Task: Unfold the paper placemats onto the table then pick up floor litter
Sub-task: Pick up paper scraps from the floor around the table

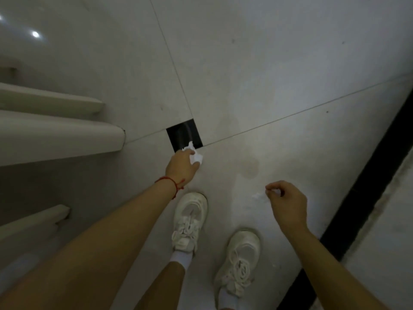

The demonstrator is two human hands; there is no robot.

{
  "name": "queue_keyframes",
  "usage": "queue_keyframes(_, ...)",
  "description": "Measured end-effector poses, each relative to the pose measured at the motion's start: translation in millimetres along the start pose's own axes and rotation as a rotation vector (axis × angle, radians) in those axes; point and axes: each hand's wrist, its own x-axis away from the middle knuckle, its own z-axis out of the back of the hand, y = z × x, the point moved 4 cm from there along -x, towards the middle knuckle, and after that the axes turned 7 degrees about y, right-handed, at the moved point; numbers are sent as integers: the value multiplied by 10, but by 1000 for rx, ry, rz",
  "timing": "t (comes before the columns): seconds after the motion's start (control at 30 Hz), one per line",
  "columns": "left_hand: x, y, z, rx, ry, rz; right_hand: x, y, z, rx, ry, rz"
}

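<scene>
Head view, grey tiled floor (268, 63), black floor strip (362, 193)

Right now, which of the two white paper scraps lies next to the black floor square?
The crumpled scrap gripped by the left hand, beside the black square. The other scrap sits under the right hand, on grey tile.

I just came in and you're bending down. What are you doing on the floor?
A person is picking litter off the pale tiled floor. The left hand grips a crumpled white paper scrap next to a small black square floor tile. The right hand pinches a smaller white scrap lying on the floor, just ahead of two white sneakers.
</scene>
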Motion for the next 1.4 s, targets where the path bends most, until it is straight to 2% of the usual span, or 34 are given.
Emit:
queue_keyframes(0.23, -531, -426, -529, 32, 78, -13, -324, 426, -484, 18, 19, -11)
queue_keyframes(0.43, -650, -538, -625, -71, 290, -157, -285, 642, -749, -2, 24, 5)
queue_keyframes(0.53, -643, -568, -602, -28, 236, -101, -249, 608, -771, -42, 32, -6)
queue_keyframes(0.73, -173, -244, -341, 183, 271, -1, -164, 198, -469, -109, 101, 24)
queue_keyframes(1.03, 876, 655, 658, 392, 318, -31, 276, -875, 687, -174, 220, 78)
queue_keyframes(1.4, 1991, 1962, 2735, 508, 395, -207, 1521, -2548, 2229, -392, 348, 138)
